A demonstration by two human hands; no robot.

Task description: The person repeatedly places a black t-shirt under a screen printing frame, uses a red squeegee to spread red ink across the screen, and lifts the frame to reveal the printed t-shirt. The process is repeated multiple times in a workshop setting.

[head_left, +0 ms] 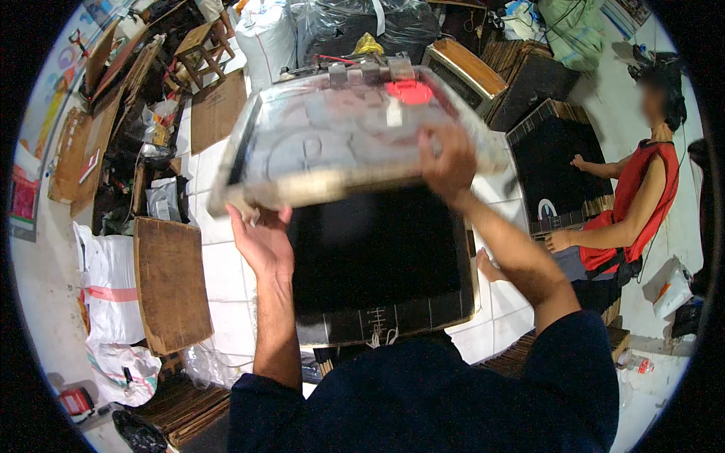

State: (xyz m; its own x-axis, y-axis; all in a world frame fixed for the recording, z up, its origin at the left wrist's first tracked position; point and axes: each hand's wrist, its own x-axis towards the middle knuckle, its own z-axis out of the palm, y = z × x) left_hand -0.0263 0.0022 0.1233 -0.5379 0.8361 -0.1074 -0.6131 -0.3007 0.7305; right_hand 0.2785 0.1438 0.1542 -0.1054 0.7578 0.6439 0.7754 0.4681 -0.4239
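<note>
Head view: left hand (266, 245) is facing palm-up at the framed screen's (340, 147) near-left edge, thumb and fingers spreading apart. Right hand (450, 160) is reaching across the near-right edge, fingers curling; blurred, can't tell if pinching. Screen's sitting raised over the black board (377, 260).

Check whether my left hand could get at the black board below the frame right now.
Probably yes: the near part of the black board lies uncovered, close to the left hand. That hand may be supporting the frame, though.
</note>
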